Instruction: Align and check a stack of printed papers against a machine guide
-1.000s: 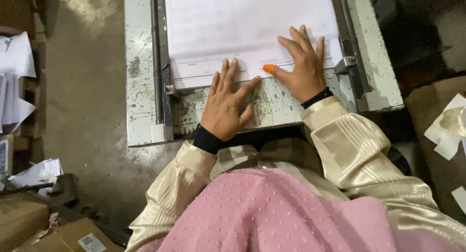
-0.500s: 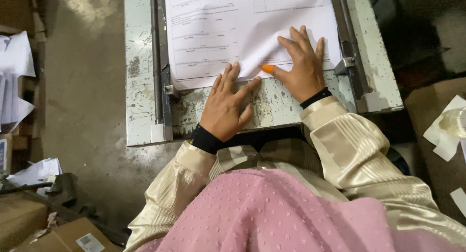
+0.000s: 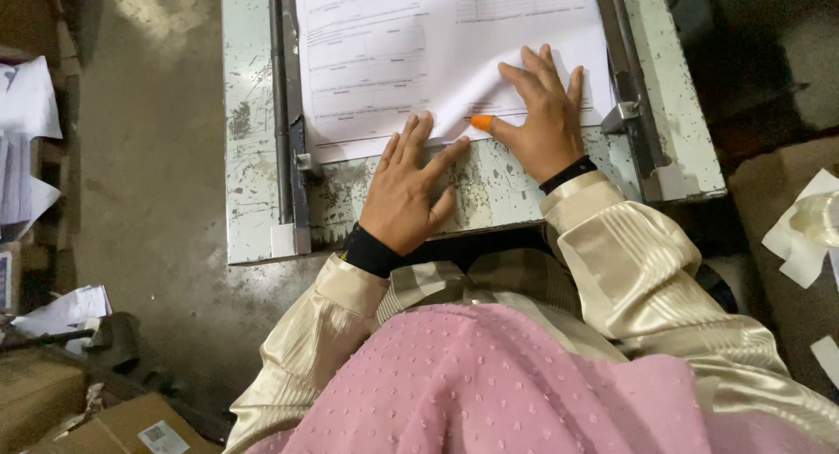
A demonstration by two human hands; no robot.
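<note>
A stack of white printed paper sheets [image 3: 411, 52] lies on a worn grey metal table [image 3: 249, 201], between a left metal guide rail [image 3: 284, 113] and a right metal guide rail [image 3: 625, 87]. My left hand [image 3: 406, 187] lies flat, fingers spread, with its fingertips on the near edge of the stack. My right hand [image 3: 542, 113] presses flat on the paper's near right part. An orange rubber cap [image 3: 481, 121] covers its thumb tip. Neither hand grips anything.
Loose white papers [image 3: 26, 139] pile at the far left over a concrete floor [image 3: 149, 157]. Cardboard boxes [image 3: 131, 423] sit at the lower left. Brown cardboard with white paper scraps [image 3: 800, 235] lies at the right. My cream sleeves and pink headscarf fill the bottom.
The paper stack has slid toward me; printed lines now show where the sheet looked blank. Both hands kept their flat pose at its near edge.
</note>
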